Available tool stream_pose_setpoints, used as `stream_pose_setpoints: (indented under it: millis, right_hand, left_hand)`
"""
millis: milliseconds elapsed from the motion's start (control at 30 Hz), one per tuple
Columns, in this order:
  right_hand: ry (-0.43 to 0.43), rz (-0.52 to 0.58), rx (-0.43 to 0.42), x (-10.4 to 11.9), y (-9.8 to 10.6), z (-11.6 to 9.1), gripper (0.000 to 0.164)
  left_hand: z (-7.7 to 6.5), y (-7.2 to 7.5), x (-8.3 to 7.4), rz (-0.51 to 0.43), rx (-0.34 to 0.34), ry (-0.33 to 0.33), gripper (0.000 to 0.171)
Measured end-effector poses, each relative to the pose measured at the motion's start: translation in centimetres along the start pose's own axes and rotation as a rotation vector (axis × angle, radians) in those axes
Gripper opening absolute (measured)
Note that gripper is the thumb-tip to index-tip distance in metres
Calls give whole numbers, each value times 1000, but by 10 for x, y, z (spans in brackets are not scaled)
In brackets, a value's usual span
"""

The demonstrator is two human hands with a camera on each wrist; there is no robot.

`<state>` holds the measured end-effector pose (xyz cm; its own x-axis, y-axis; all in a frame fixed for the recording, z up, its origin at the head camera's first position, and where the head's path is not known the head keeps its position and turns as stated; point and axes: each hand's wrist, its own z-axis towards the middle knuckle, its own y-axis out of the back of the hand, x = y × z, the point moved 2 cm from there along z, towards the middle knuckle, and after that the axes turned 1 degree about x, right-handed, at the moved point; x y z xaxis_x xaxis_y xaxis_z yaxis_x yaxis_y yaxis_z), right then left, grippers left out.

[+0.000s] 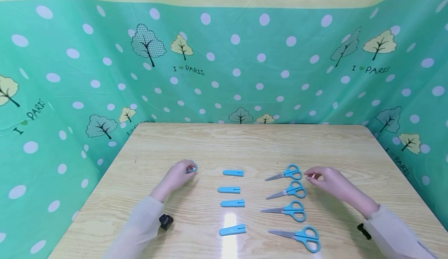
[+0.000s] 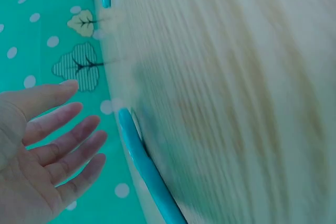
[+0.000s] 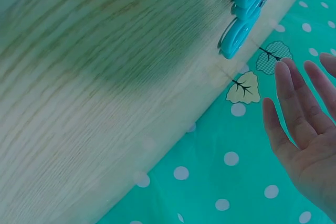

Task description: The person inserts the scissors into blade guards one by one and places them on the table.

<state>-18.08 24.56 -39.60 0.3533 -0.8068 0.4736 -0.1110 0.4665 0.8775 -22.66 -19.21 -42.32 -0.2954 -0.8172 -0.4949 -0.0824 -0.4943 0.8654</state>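
Note:
My left hand is held over the left side of the table, fingers relaxed and gripping nothing in the left wrist view. A blue looped piece shows at its fingertips; the hand hides the rest. In the left wrist view a long blue edge lies on the table close to the fingers. My right hand hovers just right of the farthest scissors, fingers loosely bent and holding nothing. Below these lie more blue-handled scissors, blades pointing left.
A column of blue blade covers lies mid-table, left of the scissors. Small black pieces sit by both sleeves. A green dotted curtain surrounds the wooden table.

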Motion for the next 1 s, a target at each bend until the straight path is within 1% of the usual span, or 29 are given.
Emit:
stream_pose_setpoints:
  millis: [133, 267, 500, 600, 700, 867, 1000]
  right_hand:
    - [-3, 14, 20, -1, -3, 5, 18]
    - [-9, 19, 24, -3, -7, 11, 18]
    - [10, 43, 41, -5, -14, 19, 17]
    - [-9, 60, 58, -7, -16, 23, 18]
    - [-25, 69, 64, -9, -19, 26, 19]
    - [-7, 53, 53, -12, -24, 31, 21]
    - [8, 34, 55, -15, -27, 34, 22]
  left_hand:
    - [6, -6, -11, -23, 25, -12, 21]
    - [12, -13, -20, -24, 50, -11, 22]
    - [20, -21, -37, -47, 91, -33, 23]
    - [23, -24, -43, -52, 110, -44, 23]
    - [27, -28, -49, -39, 123, -66, 23]
    - [32, -35, -57, -29, 144, -115, 24]
    - [35, -42, -61, -39, 176, -136, 25]
